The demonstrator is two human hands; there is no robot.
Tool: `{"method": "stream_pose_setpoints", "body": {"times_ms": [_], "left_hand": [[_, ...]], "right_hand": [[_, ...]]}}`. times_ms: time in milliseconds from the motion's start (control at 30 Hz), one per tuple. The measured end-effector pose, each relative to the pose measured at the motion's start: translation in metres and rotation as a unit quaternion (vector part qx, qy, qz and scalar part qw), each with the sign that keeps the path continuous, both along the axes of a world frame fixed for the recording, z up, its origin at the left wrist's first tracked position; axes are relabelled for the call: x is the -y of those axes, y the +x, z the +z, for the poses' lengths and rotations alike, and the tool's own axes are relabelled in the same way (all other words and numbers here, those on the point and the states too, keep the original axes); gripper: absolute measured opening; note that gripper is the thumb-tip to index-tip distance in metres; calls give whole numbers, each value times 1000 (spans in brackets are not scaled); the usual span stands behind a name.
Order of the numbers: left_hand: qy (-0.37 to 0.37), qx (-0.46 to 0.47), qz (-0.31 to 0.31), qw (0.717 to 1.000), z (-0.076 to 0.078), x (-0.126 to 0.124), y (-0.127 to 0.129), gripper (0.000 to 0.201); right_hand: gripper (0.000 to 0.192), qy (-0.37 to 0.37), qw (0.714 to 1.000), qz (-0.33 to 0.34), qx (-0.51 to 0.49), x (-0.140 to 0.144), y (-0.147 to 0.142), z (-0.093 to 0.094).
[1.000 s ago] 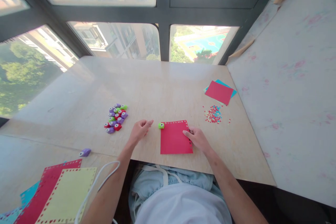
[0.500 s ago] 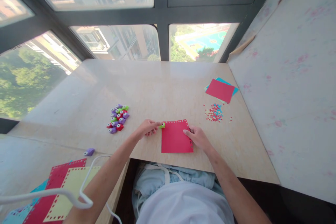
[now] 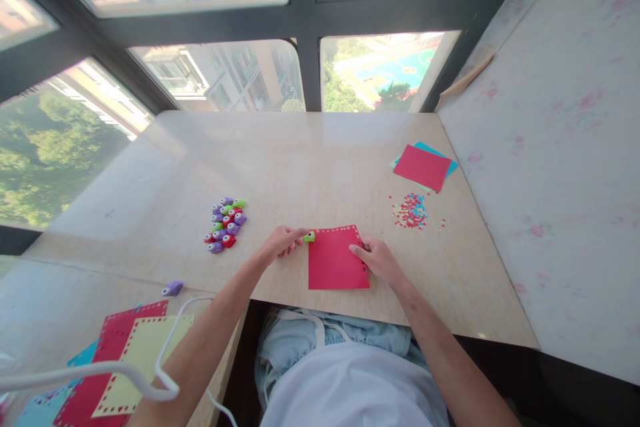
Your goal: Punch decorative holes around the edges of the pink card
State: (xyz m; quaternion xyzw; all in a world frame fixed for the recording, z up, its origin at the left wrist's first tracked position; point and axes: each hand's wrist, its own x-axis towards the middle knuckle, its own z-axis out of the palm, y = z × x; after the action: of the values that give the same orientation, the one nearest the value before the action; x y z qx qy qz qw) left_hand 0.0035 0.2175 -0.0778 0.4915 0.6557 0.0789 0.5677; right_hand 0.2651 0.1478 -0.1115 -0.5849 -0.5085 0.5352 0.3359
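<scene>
Fingertips of the left hand (image 3: 283,242) are closed around a small green punch (image 3: 309,237), which is seated on the upper-left corner of the red sheet (image 3: 336,260). The sheet is pinned flat by the right hand (image 3: 379,260), whose fingers are spread open along its right edge with nothing gripped. For a clean cut, the punch would best be pushed fully onto the paper edge, kept square to the border and pressed straight down while the sheet is held from sliding.

The red sheet is square, lies on the pale counter (image 3: 320,167) just ahead of the body, and carries a row of small holes along its top and right edges. A cluster of purple, red and green punches (image 3: 225,224) is seen at 9 o'clock from it, scattered paper bits (image 3: 411,210) at 2 o'clock, and further red and blue sheets (image 3: 423,167) beyond those.
</scene>
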Motion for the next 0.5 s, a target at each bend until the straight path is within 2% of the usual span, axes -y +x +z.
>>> {"method": "stream_pose_setpoints", "body": {"times_ms": [200, 500], "left_hand": [[10, 1, -17, 1000, -3, 0, -2, 52], [9, 25, 13, 1000, 0, 1, 3, 48]], "right_hand": [[33, -3, 1000, 4, -1, 0, 1, -3], [34, -6, 1000, 7, 9, 0, 1, -2]]}}
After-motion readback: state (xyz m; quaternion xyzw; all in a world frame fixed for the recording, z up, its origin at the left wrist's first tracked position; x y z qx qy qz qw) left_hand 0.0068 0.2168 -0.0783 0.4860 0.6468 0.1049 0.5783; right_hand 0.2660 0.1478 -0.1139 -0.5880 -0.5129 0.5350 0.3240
